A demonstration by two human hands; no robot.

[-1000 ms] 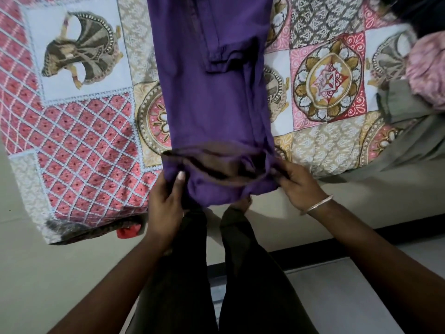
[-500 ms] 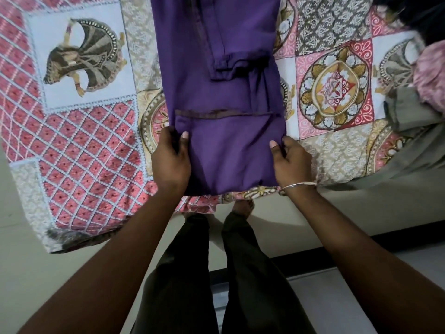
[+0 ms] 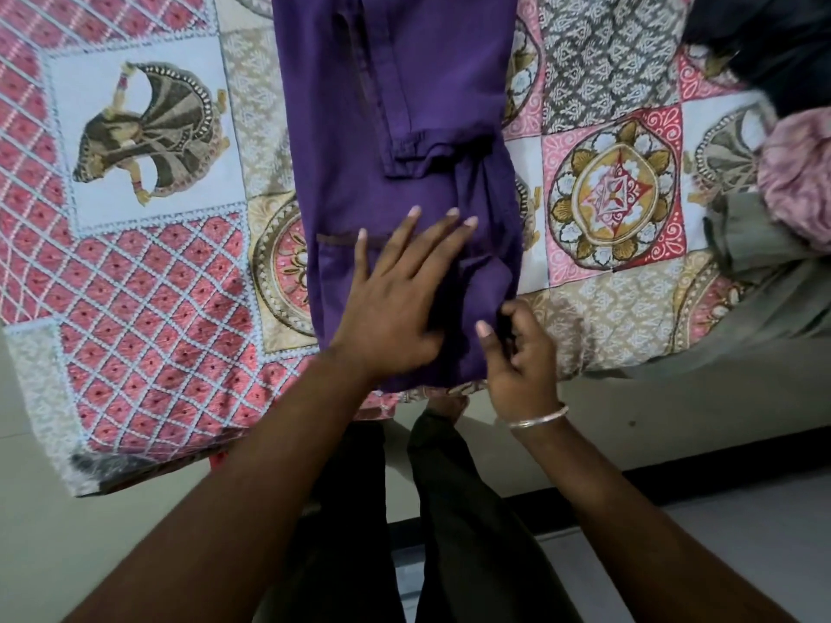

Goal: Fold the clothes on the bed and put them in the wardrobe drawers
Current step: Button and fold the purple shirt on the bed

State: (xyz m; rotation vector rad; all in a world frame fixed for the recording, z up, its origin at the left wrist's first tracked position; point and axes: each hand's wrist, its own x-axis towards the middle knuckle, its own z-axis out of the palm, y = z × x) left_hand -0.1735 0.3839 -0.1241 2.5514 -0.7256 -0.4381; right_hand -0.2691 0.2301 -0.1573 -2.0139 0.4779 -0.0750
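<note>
A purple garment (image 3: 395, 128) lies lengthwise on the patterned bedspread (image 3: 148, 308), its near end folded up onto itself with a brown hem line across it. My left hand (image 3: 400, 290) lies flat on that folded part, fingers straight and spread. My right hand (image 3: 517, 353) is at the fold's right near corner, fingers curled and pinching the purple cloth's edge. A bangle sits on the right wrist.
At the right edge of the bed lie a grey-green garment (image 3: 773, 281), a pink one (image 3: 800, 191) and a dark one (image 3: 764, 42). The bed's near edge runs just under my hands. My legs and pale floor (image 3: 674, 424) are below.
The near end of the purple garment was lifted and folded onto the bed. My left hand then moved from the left edge to press flat on the fold; my right stays at the right corner.
</note>
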